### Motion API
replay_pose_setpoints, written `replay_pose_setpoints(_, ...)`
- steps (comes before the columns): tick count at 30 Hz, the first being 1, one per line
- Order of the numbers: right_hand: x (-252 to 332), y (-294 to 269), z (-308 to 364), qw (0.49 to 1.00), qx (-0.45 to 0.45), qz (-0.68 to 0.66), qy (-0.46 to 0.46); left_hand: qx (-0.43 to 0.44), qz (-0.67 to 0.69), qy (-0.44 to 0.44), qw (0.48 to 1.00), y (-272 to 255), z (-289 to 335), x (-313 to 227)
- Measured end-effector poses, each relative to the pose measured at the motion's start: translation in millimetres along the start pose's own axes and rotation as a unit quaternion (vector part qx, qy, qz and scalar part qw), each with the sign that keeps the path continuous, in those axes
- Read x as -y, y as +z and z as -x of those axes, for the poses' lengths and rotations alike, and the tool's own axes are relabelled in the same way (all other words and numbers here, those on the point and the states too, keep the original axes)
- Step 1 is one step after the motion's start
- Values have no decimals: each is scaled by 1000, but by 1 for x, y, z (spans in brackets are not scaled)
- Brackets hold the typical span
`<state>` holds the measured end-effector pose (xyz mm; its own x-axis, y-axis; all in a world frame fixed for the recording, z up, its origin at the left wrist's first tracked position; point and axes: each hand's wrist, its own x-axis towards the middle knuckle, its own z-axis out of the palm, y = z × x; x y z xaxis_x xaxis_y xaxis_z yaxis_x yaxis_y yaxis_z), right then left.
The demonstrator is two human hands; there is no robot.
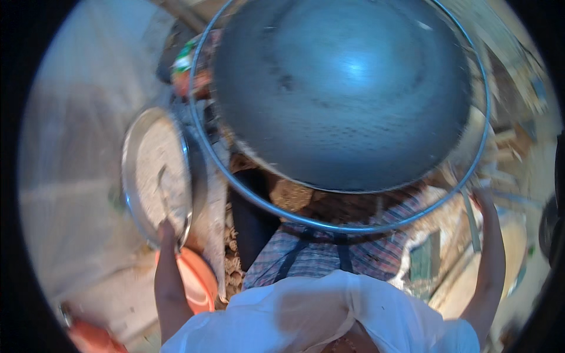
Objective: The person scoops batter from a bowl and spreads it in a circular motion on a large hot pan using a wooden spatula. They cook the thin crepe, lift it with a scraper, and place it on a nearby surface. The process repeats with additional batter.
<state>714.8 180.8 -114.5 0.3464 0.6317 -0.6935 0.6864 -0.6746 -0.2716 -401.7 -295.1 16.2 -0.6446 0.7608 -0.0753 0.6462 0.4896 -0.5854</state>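
My left hand is at the near rim of a metal bowl, its fingers closed round the handle of what looks like a ladle. The ladle's head is sunk in the pale mixture that fills the bowl. Over on the right, my blurred right hand is beside a flat greenish strip, near the edge of a shiny ring. Whether its fingers grip the strip, I cannot make out. Within the ring sits a large, round, dark griddle.
An orange basin stands beneath the bowl's near side. Below the griddle is a dark opening with tan loose material. A checked cloth covers my lap. A pale, stained surface and pieces of wood lie to the right.
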Motion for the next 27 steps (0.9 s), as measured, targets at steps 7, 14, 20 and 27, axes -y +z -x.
replay_pose_setpoints(7,55,-89,59,806,198,-542,134,117,230,-203,944,-92,-24,-84)
replay_pose_setpoints(14,112,-2,201,754,187,-629,8,186,373,-185,890,-76,-68,-44)
replay_pose_setpoints(20,117,80,293,768,143,-624,4,92,147,215,961,-75,67,-62)
replay_pose_setpoints(27,123,155,274,718,150,-680,10,160,206,10,965,-183,81,-47)
